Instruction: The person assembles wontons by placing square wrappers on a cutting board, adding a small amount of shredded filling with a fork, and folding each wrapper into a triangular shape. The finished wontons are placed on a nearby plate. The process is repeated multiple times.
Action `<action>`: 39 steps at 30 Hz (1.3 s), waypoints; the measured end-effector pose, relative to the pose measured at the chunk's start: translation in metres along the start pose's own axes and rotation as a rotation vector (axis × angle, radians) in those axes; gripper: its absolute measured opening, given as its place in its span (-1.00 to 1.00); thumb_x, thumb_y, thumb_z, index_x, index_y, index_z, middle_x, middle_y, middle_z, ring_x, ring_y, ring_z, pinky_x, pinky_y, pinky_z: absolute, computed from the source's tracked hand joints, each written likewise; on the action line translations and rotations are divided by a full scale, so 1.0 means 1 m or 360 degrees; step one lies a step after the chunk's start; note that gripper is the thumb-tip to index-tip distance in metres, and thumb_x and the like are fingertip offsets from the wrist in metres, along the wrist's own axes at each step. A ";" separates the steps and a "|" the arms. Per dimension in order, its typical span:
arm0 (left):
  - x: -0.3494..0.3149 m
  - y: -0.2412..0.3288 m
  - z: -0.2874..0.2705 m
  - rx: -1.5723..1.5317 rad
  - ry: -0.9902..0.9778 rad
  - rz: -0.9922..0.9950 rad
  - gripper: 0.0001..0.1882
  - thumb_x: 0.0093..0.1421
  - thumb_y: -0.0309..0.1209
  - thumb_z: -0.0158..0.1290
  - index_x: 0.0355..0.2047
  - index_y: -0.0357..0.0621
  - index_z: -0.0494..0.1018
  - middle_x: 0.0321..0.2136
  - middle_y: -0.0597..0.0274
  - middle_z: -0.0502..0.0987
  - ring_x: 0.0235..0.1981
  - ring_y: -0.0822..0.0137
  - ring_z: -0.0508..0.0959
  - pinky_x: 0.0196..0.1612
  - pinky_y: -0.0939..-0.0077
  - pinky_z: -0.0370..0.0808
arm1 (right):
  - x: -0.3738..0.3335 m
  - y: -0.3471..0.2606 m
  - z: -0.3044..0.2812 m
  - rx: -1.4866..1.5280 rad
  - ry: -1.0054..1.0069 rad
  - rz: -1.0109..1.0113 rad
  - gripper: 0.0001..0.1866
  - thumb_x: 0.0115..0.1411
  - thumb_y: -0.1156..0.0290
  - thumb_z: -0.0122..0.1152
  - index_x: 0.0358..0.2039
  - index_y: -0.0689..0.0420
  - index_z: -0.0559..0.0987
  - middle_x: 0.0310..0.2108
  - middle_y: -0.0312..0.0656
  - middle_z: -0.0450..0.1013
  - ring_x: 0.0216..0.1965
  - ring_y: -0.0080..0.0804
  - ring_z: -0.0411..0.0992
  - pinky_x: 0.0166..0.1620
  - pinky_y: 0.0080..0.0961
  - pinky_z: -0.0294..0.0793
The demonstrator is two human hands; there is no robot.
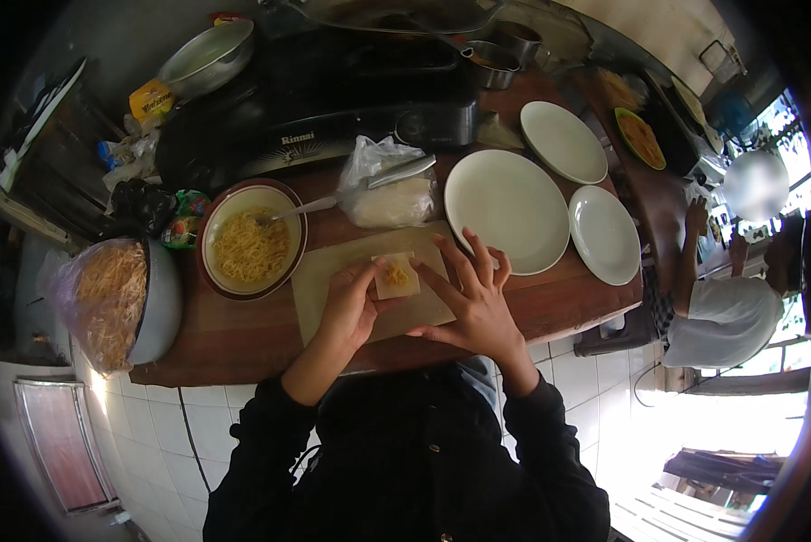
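Note:
A small square dough wrapper with a little yellow filling on it lies over a tan board. My left hand pinches the wrapper at its left side, thumb and fingers closed on it. At the wrapper's right edge is the index fingertip of my right hand; its fingers are spread and hold nothing. A brown-rimmed bowl of yellow noodles stands to the left, with a utensil handle leaning out. Just beyond the board sits a clear plastic bag of pale, flat pieces.
White plates stand right of the board, near the table's edge. A black stove fills the back. At far left, a large pot holds shredded food under purple plastic. Another person is at the far right.

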State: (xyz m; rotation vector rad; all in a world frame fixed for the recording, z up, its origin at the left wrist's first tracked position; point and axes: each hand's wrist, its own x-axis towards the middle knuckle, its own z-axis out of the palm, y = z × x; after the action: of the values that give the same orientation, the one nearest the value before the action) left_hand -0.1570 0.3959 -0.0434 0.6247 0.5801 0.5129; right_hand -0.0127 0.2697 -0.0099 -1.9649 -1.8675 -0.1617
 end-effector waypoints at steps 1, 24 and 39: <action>-0.003 0.001 0.000 0.0010 -0.0052 0.0047 -0.77 0.22 -0.36 -0.04 -0.23 -0.29 0.39 -0.32 0.15 0.51 -0.30 0.33 0.56 -0.27 0.41 0.60 | 0.005 -0.003 0.003 0.0026 0.0023 -0.0035 -0.22 -0.14 -0.33 0.11 0.04 -0.13 0.44 0.21 -0.17 0.10 0.26 -0.02 -0.14 0.17 -0.02 -0.27; -0.004 0.005 -0.002 -0.0112 0.0009 0.0035 -0.74 0.21 -0.29 -0.02 -0.21 -0.24 0.40 -0.28 0.16 0.50 -0.23 0.30 0.54 -0.16 0.28 0.57 | -0.007 -0.013 0.023 -0.0085 0.0110 -0.0011 -0.32 -0.08 -0.28 0.10 -0.04 -0.10 0.52 0.17 -0.15 0.14 0.20 -0.02 -0.04 0.17 -0.06 -0.22; 0.036 0.014 -0.019 -0.0018 -0.0147 -0.0421 -0.63 0.22 -0.29 -0.05 -0.06 -0.29 0.33 -0.18 0.11 0.48 -0.14 0.26 0.51 -0.04 0.32 0.47 | -0.096 0.191 -0.045 -0.1048 -0.0237 0.1385 -0.35 0.06 -0.20 0.00 0.07 -0.09 0.40 0.27 -0.23 -0.01 0.32 -0.13 -0.26 0.19 0.11 -0.25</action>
State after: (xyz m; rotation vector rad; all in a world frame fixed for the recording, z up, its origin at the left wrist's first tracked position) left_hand -0.1467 0.4347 -0.0592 0.5481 0.5619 0.2378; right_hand 0.1744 0.1627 -0.0468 -3.1166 -0.9081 -0.4013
